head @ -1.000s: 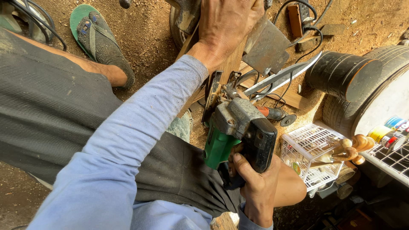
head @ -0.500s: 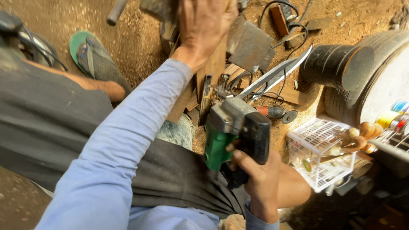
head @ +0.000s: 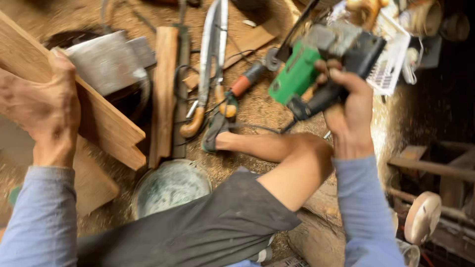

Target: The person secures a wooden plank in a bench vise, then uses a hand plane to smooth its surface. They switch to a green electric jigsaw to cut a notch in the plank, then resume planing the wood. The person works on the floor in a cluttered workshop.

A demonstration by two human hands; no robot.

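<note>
1. My left hand [head: 47, 111] is clenched round the edge of a wooden plank [head: 74, 99], which slants down to the right from my grip towards the sawdust floor [head: 262, 106].
2. My right hand [head: 349, 111] grasps the handle of a green and black power tool [head: 321, 62], lifted clear of the ground, its body tilting up and left from my fingers.
3. Just behind the tool sits a white plastic basket [head: 393, 59].
4. Between my two grips lie a narrow wood strip [head: 163, 89], a pair of wooden-handled saws [head: 210, 64] and a round metal bowl [head: 170, 185] near my bent knee [head: 307, 153].
</note>
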